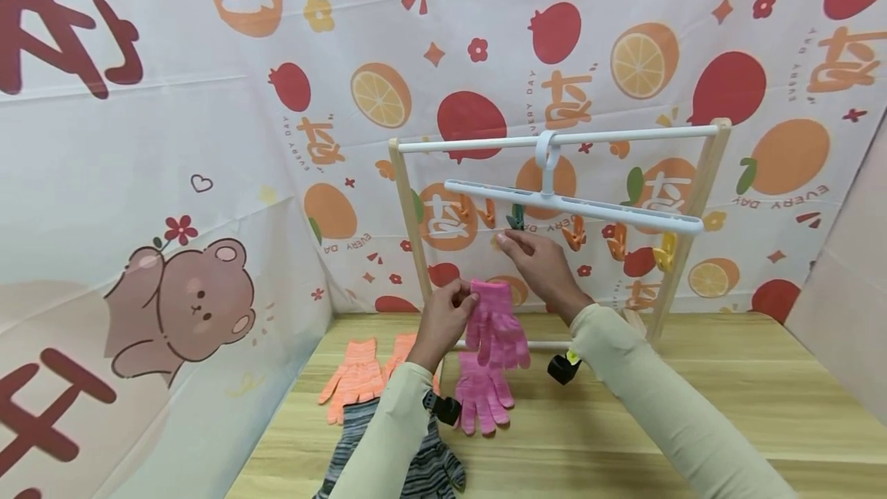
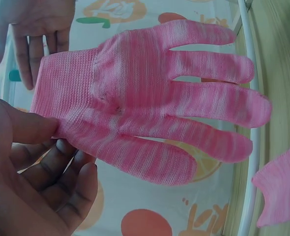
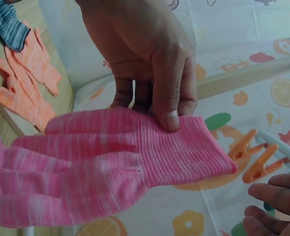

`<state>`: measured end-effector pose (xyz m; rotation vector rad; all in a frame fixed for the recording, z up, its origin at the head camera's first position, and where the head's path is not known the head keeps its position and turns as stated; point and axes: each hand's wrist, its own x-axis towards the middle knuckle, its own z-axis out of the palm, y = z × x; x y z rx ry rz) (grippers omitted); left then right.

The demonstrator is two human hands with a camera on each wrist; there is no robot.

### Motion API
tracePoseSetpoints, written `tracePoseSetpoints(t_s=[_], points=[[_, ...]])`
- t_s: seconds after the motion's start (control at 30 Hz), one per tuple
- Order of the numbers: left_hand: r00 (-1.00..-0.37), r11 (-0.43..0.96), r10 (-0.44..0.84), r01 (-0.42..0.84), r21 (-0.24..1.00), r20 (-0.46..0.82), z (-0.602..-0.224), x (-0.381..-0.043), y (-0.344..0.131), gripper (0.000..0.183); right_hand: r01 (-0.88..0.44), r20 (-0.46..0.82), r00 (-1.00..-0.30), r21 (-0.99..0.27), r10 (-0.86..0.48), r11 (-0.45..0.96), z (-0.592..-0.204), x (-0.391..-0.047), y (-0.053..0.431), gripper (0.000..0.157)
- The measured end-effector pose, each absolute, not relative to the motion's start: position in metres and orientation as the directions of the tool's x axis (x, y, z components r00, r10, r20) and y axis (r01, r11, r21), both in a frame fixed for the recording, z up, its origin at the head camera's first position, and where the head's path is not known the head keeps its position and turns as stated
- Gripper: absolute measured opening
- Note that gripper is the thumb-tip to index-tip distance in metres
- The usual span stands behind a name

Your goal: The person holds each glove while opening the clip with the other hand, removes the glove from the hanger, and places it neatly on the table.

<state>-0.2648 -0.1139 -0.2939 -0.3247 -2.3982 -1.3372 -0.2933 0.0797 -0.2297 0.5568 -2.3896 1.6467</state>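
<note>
My left hand [image 1: 446,318] pinches the cuff edge of a pink knit glove [image 2: 135,83] between thumb and fingers. The glove hangs fingers-down in the head view, above a second pink glove [image 1: 483,395] on the table. To the right of the cuff, my right hand [image 1: 543,264] is raised with its fingers extended, just below a dark green clip [image 1: 516,217] on the white hanger [image 1: 589,206]. Nothing shows between its fingers. In the right wrist view, orange clips [image 3: 260,162] appear just past the cuff, above the right fingers [image 3: 275,194].
The hanger hooks over the white top bar [image 1: 471,145] of a wooden-legged rack [image 1: 409,214]. Further orange clips [image 1: 617,241] and a yellow clip [image 1: 664,252] hang toward its right end. Orange gloves [image 1: 356,376] and a grey-black striped knit piece [image 1: 430,468] lie at left.
</note>
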Motion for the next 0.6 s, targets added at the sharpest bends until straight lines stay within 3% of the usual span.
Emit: tracePoseSetpoints(t_s=[0.6], points=[[-0.900,0.497,0.073,0.406,0.766,0.430,-0.302,-0.263,-0.093,0.005,-0.384,0.340,-0.923,-0.822,-0.179,0.420,-0.235,-0.289,0.112,0.072]])
